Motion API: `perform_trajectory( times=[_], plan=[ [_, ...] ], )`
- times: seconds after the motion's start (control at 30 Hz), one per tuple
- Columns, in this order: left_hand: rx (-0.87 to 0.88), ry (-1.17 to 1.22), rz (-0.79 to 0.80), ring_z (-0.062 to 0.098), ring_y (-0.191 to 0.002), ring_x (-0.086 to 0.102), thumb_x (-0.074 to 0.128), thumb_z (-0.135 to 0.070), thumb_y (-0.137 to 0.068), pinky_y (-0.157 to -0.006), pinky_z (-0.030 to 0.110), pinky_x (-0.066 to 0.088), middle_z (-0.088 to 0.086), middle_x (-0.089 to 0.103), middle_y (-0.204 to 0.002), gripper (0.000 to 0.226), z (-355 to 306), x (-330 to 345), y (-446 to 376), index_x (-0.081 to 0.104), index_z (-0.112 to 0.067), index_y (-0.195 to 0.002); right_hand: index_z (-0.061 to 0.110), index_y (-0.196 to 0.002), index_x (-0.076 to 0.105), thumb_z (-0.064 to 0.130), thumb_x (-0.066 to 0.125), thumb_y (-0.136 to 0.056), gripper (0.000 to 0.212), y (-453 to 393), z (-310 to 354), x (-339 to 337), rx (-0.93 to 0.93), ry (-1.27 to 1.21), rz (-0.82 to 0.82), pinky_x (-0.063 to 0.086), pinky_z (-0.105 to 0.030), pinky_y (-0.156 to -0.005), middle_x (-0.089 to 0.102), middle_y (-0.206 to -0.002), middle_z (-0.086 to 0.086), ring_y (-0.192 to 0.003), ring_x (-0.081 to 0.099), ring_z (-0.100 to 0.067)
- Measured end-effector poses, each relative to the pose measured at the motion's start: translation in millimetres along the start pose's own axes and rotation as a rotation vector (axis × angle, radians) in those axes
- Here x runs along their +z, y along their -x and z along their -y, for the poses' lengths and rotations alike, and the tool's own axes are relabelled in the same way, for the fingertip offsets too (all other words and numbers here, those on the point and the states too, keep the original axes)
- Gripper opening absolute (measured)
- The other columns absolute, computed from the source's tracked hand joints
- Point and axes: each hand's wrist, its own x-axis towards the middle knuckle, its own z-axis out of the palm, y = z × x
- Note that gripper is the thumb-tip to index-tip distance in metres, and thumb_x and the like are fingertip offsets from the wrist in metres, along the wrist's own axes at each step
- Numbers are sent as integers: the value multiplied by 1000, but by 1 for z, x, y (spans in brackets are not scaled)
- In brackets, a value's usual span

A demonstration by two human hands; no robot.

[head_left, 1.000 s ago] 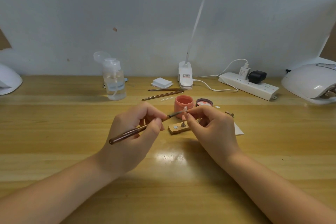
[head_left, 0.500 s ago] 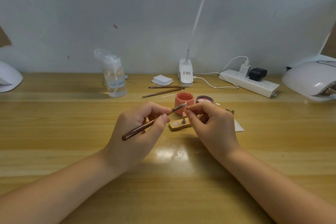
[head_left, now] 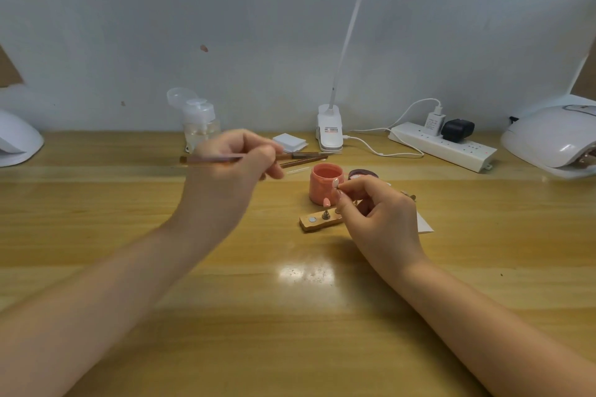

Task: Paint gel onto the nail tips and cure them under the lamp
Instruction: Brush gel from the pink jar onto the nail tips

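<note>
Our right hand [head_left: 377, 213] pinches a small pale nail tip [head_left: 335, 184] just before the pink jar [head_left: 324, 182]. Our left hand's [head_left: 225, 177] grip clasps a blurred brush [head_left: 209, 159].

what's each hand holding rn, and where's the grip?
Left hand grips the brush around mid-handle, the butt end sticking out left. Right hand pinches a small nail tip between thumb and forefinger; what lies below the pinch is hidden.

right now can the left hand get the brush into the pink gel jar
Probably yes. The left hand holds the brush just left of the open pink jar, with bare table between. The right hand, pinching a nail tip, crowds only the jar's right rim.
</note>
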Motion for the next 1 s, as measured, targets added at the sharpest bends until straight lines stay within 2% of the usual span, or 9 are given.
perform_trajectory(
  times=[0.1,0.2,0.3,0.4,0.5,0.6,0.7,0.83,1.0],
  plan=[
    [-99,-212,89,0,-54,55,62,-16,-87,-49,13,44,-7,69,-60,17,-4,11,-34,73,-15,-74,24,-84,68,10,71,-84,14,0,0,1,4,-26,-16,41,-15,-54,61,-71,22,-59,54,-5],
    [-181,-357,169,1,-56,57,63,-16,-84,-58,22,49,-4,68,-61,15,-1,33,-64,74,-8,-76,25,-81,67,8,72,-82,17,1,1,2,4,-47,-34,39,-11,-53,61,-68,22,-56,53,-3],
    [-293,-485,247,12,-69,63,64,-17,-80,-69,31,53,7,73,-78,17,3,52,-89,74,-4,-85,24,-81,67,8,72,-81,17,1,1,2,1,-60,-33,38,-11,-53,60,-68,22,-56,52,-4],
    [-347,-562,364,9,-62,61,67,-15,-80,-53,23,48,2,70,-73,13,3,61,-101,71,-5,-87,23,-81,68,8,71,-82,15,1,1,2,-12,-60,-24,37,-11,-53,61,-70,22,-55,51,-6],
    [-395,-658,445,6,-51,51,68,-15,-80,-35,13,34,-7,60,-51,10,2,70,-99,62,-12,-72,22,-80,68,10,71,-82,14,1,2,3,-22,-66,-31,34,-11,-53,60,-68,25,-52,49,-7],
    [-430,-658,434,7,-47,48,67,-15,-80,-38,17,33,-12,48,-33,18,5,73,-97,55,-14,-66,22,-79,68,10,71,-82,13,0,2,2,-32,-66,-29,33,-11,-52,56,-64,26,-52,48,-8],
    [-483,-519,339,10,-60,48,67,-15,-81,-49,22,36,-1,62,-63,8,8,69,-99,62,-9,-81,21,-79,68,10,71,-82,12,0,2,3,-36,-54,-31,34,-11,-53,57,-65,24,-53,49,-9],
    [-546,-570,374,11,-65,45,69,-20,-81,-45,22,31,2,67,-85,17,14,60,-95,64,-10,-93,18,-79,69,11,71,-83,8,1,3,3,-44,-54,-34,35,-12,-53,59,-69,23,-53,49,-10],
    [-666,-311,225,7,-57,41,63,-21,-86,-48,21,28,-9,62,-54,11,15,41,-96,71,-14,-83,22,-78,68,9,72,-82,14,1,4,2,-38,-46,-39,34,-9,-53,53,-61,26,-53,51,-5]
  ],
)
